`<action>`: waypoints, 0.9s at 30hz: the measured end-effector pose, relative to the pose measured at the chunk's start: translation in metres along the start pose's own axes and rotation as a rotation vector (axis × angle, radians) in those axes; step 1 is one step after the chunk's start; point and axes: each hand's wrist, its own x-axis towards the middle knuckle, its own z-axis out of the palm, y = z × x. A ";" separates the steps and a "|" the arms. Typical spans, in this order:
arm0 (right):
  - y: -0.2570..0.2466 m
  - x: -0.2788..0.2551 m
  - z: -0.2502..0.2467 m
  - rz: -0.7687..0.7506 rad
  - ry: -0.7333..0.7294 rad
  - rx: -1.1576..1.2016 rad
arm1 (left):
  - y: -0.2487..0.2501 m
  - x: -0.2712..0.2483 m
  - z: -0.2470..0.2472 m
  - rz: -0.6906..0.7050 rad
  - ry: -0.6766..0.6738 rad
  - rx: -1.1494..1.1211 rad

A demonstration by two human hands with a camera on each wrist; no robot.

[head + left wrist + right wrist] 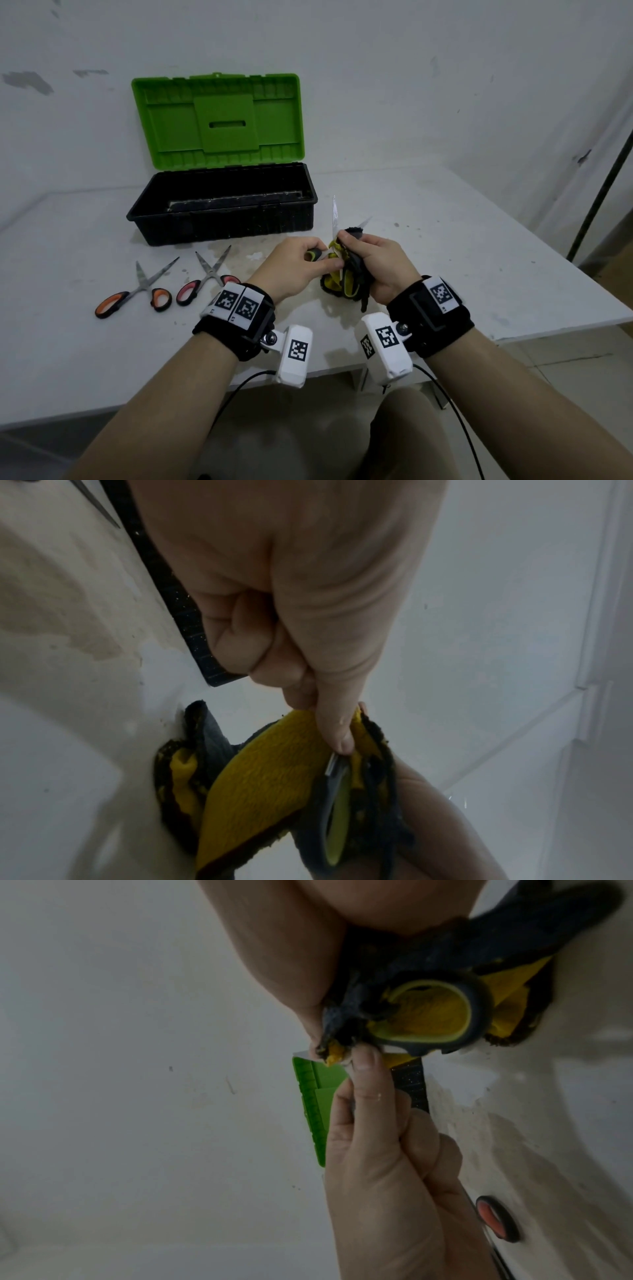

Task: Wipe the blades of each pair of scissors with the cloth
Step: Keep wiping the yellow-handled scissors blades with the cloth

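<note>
Wiping is under way on the third pair, by the look of it: the left hand (291, 265) grips one handle of the yellow-handled scissors (441, 1015), fingers curled round the loop and the index finger stretched toward the pivot, while the right hand (376, 263) clamps the yellow and grey cloth (267, 783) round the base of the blades. The scissors are held above the table (479, 240), just in front of the toolbox (222, 209), with the blades spread and both tips poking up out of the cloth. One blade stands nearly upright; the other, shorter in view, leans to the right

My judgement is that the next move calls for drawing the pinched cloth up along a blade from pivot to tip, keeping the fingers on the flat faces and off the edge, then doing the same on the second blade. Whether both faces are covered by the cloth I cannot tell

To the left on the table lie the orange-handled scissors (137, 294) and the red-handled scissors (205, 277), both open, well apart from the hands. The toolbox stands with its green lid (219, 120) raised against the wall. Nothing blocks the stroke; the bare blade tips are the one hazard
</note>
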 end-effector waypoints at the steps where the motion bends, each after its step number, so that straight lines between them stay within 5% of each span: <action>1: -0.004 0.001 -0.002 -0.008 0.016 0.014 | 0.000 -0.001 -0.001 -0.003 -0.003 0.009; 8: -0.027 0.021 -0.038 -0.142 0.243 0.129 | -0.011 -0.012 -0.008 -0.055 -0.017 0.078; 19: 0.005 -0.005 -0.010 -0.100 -0.041 -0.165 | -0.003 -0.005 -0.006 -0.028 0.041 -0.021; 27: 0.006 -0.004 0.002 -0.002 -0.017 -0.197 | -0.001 -0.004 -0.002 0.022 0.029 0.099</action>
